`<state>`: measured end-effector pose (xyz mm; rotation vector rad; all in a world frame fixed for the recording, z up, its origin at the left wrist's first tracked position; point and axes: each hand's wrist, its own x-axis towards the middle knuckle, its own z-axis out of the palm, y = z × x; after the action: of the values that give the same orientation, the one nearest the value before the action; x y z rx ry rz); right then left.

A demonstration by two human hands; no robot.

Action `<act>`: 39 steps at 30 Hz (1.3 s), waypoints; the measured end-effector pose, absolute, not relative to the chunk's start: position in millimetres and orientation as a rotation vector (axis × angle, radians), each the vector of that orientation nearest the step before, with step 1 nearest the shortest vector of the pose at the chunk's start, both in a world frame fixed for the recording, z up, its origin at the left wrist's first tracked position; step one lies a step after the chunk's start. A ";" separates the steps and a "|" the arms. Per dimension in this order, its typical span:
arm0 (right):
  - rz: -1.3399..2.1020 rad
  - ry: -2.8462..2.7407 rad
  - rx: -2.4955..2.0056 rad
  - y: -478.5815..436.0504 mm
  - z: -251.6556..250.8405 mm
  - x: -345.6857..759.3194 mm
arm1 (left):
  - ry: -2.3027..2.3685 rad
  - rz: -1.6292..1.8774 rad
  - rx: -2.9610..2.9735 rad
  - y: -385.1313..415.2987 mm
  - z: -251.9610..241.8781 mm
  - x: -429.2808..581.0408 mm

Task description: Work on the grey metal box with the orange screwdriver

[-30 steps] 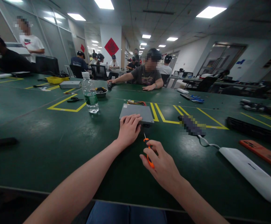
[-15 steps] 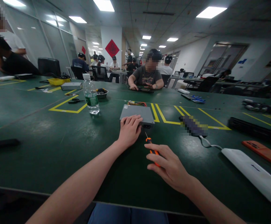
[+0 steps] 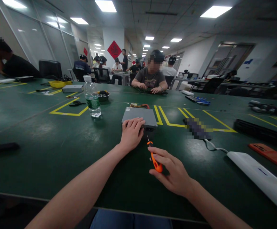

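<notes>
Just before the grey box (image 3: pixel 143 115), the right hand (image 3: pixel 174 175) pinches an orange screwdriver (image 3: pixel 154 160) in its fingertips, tip toward the box; the left hand (image 3: pixel 131 133) lies on the box's near edge, fingers pressed together. Left of the box stands a water bottle (image 3: pixel 92 97).

No legible text, red diamond sign (image 3: pixel 114 49) (character blurred), green bottle label (image 3: pixel 93 102) unreadable
</notes>
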<state>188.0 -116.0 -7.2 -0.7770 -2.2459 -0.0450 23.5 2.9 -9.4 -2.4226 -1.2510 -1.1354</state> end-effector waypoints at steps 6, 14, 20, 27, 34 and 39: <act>-0.043 -2.323 -0.766 -117.7 -3.1 191.1 | -1.252 -1.137 -2.433 2.9 -9.5 23.6; -0.266 -2.207 -0.734 -115.3 -6.4 185.1 | -1.251 -1.143 -2.431 3.3 -9.8 23.7; -0.074 -2.278 -0.758 -116.7 -7.3 187.8 | -1.246 -1.141 -2.426 3.5 -9.9 23.4; -0.234 -2.271 -0.752 -116.4 -6.3 184.1 | -1.254 -1.136 -2.433 3.6 -10.2 23.8; -0.022 -2.284 -0.747 -115.7 -11.1 184.7 | -1.253 -1.147 -2.440 3.4 -10.0 23.4; -0.192 -2.368 -0.795 -116.6 -6.7 183.2 | -1.254 -1.142 -2.441 2.6 -9.3 23.1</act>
<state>183.2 -116.6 -6.7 -0.7951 -2.3683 -0.1919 23.1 2.6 -9.3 -2.4406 -1.2536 -1.1425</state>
